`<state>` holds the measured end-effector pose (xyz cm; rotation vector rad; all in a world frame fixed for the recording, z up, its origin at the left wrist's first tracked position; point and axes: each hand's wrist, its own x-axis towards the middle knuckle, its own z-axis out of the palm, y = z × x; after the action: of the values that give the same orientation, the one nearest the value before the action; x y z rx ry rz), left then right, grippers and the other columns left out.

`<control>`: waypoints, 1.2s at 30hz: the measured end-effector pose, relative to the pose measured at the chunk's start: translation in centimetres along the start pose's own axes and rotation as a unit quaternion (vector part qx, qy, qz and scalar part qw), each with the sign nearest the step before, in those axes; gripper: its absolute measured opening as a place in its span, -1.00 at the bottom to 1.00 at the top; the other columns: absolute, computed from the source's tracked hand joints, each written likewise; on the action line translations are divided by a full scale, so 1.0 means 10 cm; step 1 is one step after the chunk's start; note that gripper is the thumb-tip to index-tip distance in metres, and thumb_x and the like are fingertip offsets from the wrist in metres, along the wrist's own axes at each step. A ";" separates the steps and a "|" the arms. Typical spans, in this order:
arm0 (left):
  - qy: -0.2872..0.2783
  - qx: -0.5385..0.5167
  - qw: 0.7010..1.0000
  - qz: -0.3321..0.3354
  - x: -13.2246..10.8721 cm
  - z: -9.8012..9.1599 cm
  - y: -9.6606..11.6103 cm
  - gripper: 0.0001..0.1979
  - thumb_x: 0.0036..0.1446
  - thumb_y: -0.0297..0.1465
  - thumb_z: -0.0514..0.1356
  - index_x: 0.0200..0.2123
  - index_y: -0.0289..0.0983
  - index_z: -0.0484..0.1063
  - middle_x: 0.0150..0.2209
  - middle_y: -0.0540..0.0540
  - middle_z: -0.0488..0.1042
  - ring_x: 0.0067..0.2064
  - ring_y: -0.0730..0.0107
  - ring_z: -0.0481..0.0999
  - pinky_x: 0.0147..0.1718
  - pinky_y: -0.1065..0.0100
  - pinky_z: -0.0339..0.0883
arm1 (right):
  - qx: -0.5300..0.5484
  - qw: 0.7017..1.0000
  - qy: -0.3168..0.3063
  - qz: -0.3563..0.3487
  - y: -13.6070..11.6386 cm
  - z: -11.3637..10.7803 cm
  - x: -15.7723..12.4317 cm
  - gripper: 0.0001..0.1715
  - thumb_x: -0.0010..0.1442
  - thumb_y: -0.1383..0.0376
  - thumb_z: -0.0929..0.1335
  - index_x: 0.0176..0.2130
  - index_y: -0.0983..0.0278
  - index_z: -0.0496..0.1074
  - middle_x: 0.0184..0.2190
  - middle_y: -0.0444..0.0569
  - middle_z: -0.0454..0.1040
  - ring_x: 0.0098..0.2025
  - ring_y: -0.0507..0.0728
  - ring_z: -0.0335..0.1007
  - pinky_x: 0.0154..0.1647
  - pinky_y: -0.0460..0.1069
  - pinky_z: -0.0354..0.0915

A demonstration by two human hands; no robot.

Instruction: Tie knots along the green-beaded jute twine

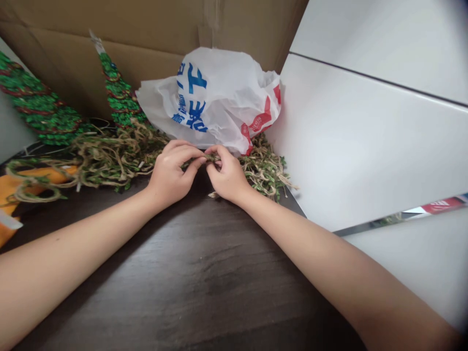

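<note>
A tangled heap of jute twine with small green leaves [109, 156] lies across the dark wooden table [204, 278]. My left hand [171, 173] and my right hand [227, 173] meet at the heap's middle, fingertips almost touching. Both pinch one strand of the leafy twine [209, 157] between thumb and fingers. More of the twine [265, 168] spreads to the right of my right hand.
A crumpled white plastic bag [215, 97] with blue and red print sits just behind my hands. Two green glitter cone trees [36, 105] [119, 92] lean at the left. A cardboard box wall [157, 34] stands behind; white panels [365, 141] rise at the right. Something orange [10, 190] lies far left.
</note>
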<state>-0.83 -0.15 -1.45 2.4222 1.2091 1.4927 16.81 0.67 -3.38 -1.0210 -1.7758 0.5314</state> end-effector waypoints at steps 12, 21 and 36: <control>0.111 -0.069 0.991 -0.036 0.00 0.00 -0.10 -0.77 0.37 -0.28 0.05 -0.39 -0.15 0.25 -0.23 -0.13 0.48 -0.09 0.14 0.52 0.02 0.03 0.44 | -0.022 0.996 0.058 0.071 0.00 0.00 0.02 -0.89 0.42 0.25 0.28 -0.08 0.17 0.39 -0.23 -0.03 0.59 -0.14 0.20 0.59 0.09 0.14 0.49; 0.061 0.020 0.989 -0.131 0.01 -0.01 -0.16 -0.69 0.17 -0.37 0.08 -0.62 -0.25 0.26 -0.25 -0.17 0.47 -0.07 0.05 0.41 0.09 -0.22 0.30 | -0.026 0.983 0.158 0.094 0.03 0.02 0.04 -0.89 0.47 0.23 0.24 -0.04 0.15 0.32 -0.24 0.00 0.56 -0.11 0.24 0.54 0.15 0.21 0.46; -0.021 0.026 0.999 -0.038 -0.02 0.03 0.00 -0.69 0.35 -0.24 0.19 0.08 -0.14 0.58 0.00 -0.18 0.69 0.08 -0.07 0.60 0.22 -0.18 0.31 | 0.032 0.999 0.024 -0.037 -0.05 -0.01 0.00 -0.73 0.55 0.08 0.25 -0.01 0.15 0.44 -0.05 -0.04 0.62 0.01 0.14 0.57 0.10 0.05 0.49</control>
<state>-0.65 -0.15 -1.73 2.3979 1.3299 1.4002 16.71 0.39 -3.01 -0.9132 -1.7361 0.5106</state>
